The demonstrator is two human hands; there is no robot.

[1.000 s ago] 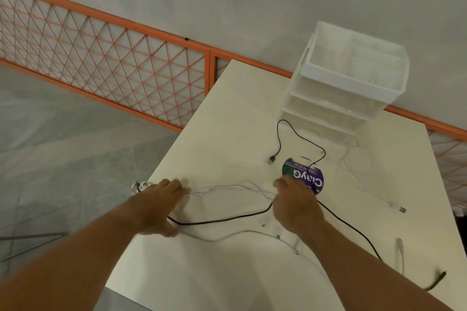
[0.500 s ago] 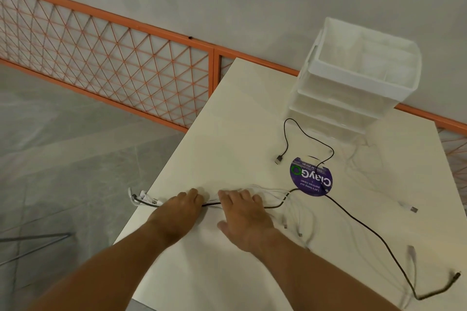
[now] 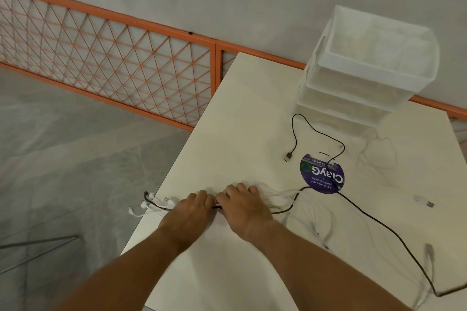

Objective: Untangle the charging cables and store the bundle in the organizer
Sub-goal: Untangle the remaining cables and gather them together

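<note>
While the left hand (image 3: 188, 212) stayed put at the table's (image 3: 240, 108) 8 o'clock edge, the right hand (image 3: 243, 206) slid in from beside the purple sticker (image 3: 322, 174) over the last second and ended up touching it, knuckles up. Both hands had fingers curled down over the cables (image 3: 278, 211), and each looked to grip the strands, with a bit of black showing in the gap between them. Fingertips and palms were hidden, so grip tightness unconfirmed. Plug ends (image 3: 151, 197) stuck out past the left hand at 9 o'clock, over the table edge. My read: strands pulled into one run at that end, untangling partly done, nothing coiled or stored yet. Organizer (image 3: 366, 70) stood at the table's 1 o'clock, well apart from the hands, contents too washed out to read. Loose lengths fanned toward 3 to 5 o'clock. The black cable (image 3: 374, 219) crossed the sticker and looped up to a USB end (image 3: 288, 157) near the organizer's base; its other end ran toward the frame edge at 5 o'clock. White cables (image 3: 275, 193) nearly vanished against the table: count and crossings at 4 o'clock unreadable.
</note>
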